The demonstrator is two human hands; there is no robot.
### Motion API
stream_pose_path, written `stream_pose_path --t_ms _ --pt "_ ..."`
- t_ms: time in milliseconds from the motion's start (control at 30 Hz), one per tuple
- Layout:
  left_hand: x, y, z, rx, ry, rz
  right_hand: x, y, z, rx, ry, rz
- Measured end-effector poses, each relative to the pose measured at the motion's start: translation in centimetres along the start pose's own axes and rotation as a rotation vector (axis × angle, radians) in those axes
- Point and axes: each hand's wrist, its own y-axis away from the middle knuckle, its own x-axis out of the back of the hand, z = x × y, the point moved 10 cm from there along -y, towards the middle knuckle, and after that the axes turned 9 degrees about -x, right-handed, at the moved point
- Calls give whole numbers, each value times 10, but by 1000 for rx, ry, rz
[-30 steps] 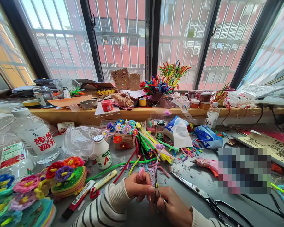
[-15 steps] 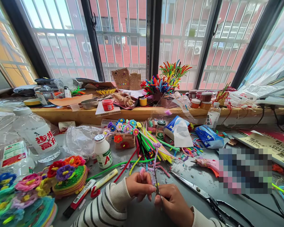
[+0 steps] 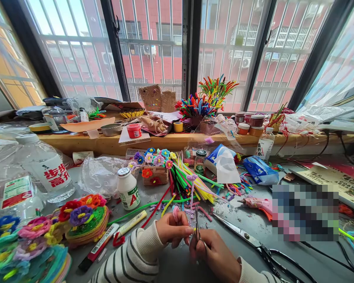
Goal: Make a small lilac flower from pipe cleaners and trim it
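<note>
Low in the middle of the view, my left hand [image 3: 173,228] pinches a purple pipe cleaner [image 3: 191,192] that rises upright to a curled tip; a pink curled piece [image 3: 175,212] sticks up by its knuckles. My right hand [image 3: 214,251] touches the left one and is closed on thin dark metal pliers or tweezers [image 3: 197,223], their tips at the stem's base. Both sleeves are white with dark stripes. What the tips grip is too small to tell.
Large scissors [image 3: 247,237] lie right of my hands, a pink glue gun [image 3: 256,203] beyond. Pipe cleaners [image 3: 185,179], a flower basket [image 3: 155,171], a small white bottle [image 3: 128,189], markers [image 3: 129,224], crocheted flowers [image 3: 32,239] and water bottles [image 3: 44,167] crowd the grey table.
The purple stem has tilted slightly left and its tip sits a little higher. My right hand has shifted a bit left with the tool. Nothing else moved.
</note>
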Motion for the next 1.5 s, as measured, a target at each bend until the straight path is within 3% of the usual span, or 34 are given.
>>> stream_pose_path --t_ms 267,667,867,1200,1500 --pt "-11 6 -6 86 -54 -89 -1 2 1 -18 -15 -41" --pt "-4 3 -9 44 -49 -43 0 1 4 -58 15 -16" --pt "-10 6 -8 103 -44 -70 8 -1 7 -31 74 85" --pt "-6 5 -6 65 -74 -37 10 -1 11 -57 117 120" --pt "5 0 14 -67 -60 90 5 -3 15 -73 163 98"
